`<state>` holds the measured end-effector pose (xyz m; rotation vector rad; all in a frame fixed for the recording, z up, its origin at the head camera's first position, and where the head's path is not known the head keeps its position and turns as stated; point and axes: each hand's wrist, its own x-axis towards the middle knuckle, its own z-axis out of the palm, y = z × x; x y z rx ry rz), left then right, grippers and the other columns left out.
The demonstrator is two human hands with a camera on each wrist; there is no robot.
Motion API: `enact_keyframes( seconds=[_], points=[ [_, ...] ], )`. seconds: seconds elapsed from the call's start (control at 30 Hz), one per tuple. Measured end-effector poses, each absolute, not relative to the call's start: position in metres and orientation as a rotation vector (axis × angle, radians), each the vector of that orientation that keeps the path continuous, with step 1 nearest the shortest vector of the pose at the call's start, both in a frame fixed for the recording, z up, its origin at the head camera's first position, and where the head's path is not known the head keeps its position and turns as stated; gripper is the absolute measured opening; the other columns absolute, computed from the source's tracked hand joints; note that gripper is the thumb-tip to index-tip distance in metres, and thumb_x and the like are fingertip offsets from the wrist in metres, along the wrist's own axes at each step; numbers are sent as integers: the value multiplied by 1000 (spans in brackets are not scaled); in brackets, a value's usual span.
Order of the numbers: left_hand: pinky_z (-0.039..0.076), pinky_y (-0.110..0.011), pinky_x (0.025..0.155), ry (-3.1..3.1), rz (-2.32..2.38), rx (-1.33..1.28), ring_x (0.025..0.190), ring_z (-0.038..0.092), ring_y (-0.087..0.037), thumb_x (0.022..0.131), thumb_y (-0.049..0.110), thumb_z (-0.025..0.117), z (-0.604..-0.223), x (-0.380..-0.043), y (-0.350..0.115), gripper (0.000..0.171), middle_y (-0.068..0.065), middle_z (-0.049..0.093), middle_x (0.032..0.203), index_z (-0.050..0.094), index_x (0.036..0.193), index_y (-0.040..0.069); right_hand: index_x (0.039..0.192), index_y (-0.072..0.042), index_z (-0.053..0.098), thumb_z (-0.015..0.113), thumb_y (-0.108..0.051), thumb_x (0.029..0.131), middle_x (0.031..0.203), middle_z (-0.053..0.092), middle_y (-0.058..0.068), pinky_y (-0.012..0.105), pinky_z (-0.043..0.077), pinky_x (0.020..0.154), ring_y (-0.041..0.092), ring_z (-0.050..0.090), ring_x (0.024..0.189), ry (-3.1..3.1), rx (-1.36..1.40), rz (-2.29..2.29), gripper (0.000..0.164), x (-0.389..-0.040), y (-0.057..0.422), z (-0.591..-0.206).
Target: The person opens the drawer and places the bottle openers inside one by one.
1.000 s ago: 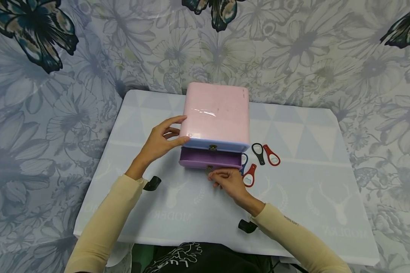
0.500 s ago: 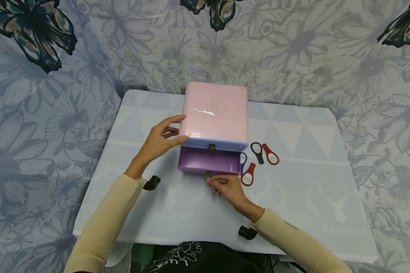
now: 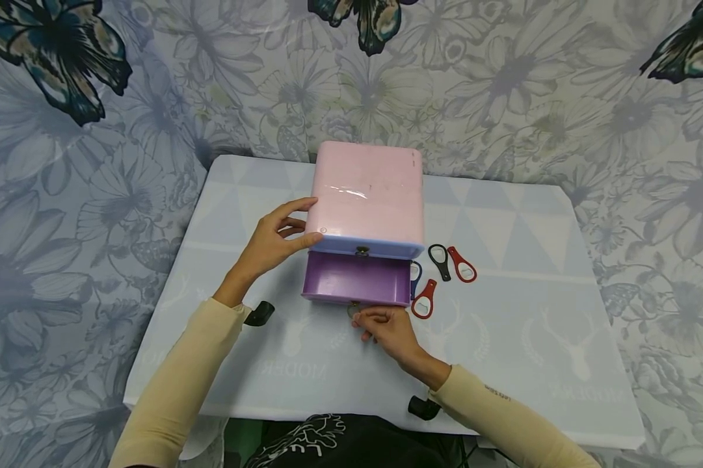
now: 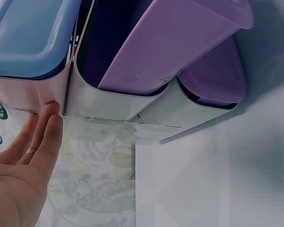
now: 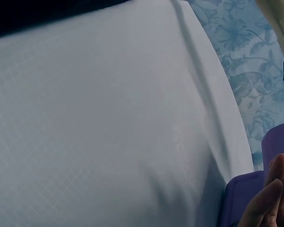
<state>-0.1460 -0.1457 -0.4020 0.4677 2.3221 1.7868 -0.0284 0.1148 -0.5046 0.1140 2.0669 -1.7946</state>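
A small drawer unit with a pink top [image 3: 369,195] stands on the table. Its top drawer [image 4: 31,38] has a blue front and is closed. The purple middle drawer [image 3: 359,279] is pulled out, and no items show inside it. Below, another purple drawer [image 4: 215,75] is closed. My left hand [image 3: 272,240] steadies the unit's left side, its fingers [image 4: 45,142] fairly straight against the pink wall. With thumb and fingers, my right hand [image 3: 389,331] pinches the small drawer knob [image 3: 354,309] at the front of the middle drawer.
To the unit's right lie a black-handled tool [image 3: 439,261], a red-handled one [image 3: 462,264], another red one [image 3: 424,300] and a blue one [image 3: 415,278] partly hidden by the drawer. Their kind is unclear. A patterned cloth covers the table [image 3: 503,364]; floral fabric hangs behind.
The purple middle drawer has slid further out towards the person, with my right hand drawing back along with it. My left hand has stayed against the unit.
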Motion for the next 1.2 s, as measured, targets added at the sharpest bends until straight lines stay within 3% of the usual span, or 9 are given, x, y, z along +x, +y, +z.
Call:
enact_keyframes(
  seconds=[0.57, 0.7, 0.83, 0.93, 1.07, 1.2],
  points=[
    [43, -54, 113, 2314, 1785, 471, 113, 60, -35, 89, 14, 77, -404, -146, -143, 65, -11, 50, 144, 50, 149, 18, 103, -1, 77, 70, -18, 95, 95, 75, 22, 30, 55, 56, 20, 71, 65, 2176, 60, -1744, 20, -25, 118, -513],
    [42, -53, 113, 2312, 1784, 474, 113, 61, -35, 89, 14, 77, -403, -146, -143, 66, -11, 50, 144, 49, 149, 18, 107, 3, 75, 67, -12, 96, 99, 74, 25, 24, 51, 55, 34, 73, 73, 2170, -8, -1693, 20, -24, 123, -506],
    [43, -53, 113, 2307, 1793, 478, 113, 61, -36, 89, 13, 77, -404, -146, -144, 66, -11, 50, 143, 49, 149, 17, 110, 5, 73, 71, -14, 94, 100, 75, 20, 38, 59, 63, 43, 72, 84, 2178, -115, -1643, 25, -22, 135, -503],
    [43, -53, 113, 2300, 1801, 478, 113, 61, -36, 89, 12, 77, -404, -146, -144, 67, -12, 50, 143, 49, 149, 16, 110, 2, 74, 75, -20, 91, 100, 77, 13, 42, 62, 70, 34, 74, 87, 2223, -187, -1590, 29, -22, 147, -511],
    [43, -56, 111, 2293, 1808, 479, 114, 60, -36, 89, 10, 77, -403, -146, -145, 67, -13, 50, 144, 48, 149, 15, 111, -2, 75, 78, -24, 89, 104, 77, 8, 26, 59, 67, 18, 75, 87, 2309, -247, -1475, 31, -23, 162, -516],
    [44, -55, 111, 2303, 1805, 476, 113, 60, -35, 89, 10, 77, -402, -146, -145, 67, -12, 50, 143, 49, 149, 15, 111, -4, 75, 79, -24, 87, 106, 76, 6, 23, 56, 68, 15, 73, 87, 2385, -302, -1383, 32, -25, 175, -517]
  ],
)
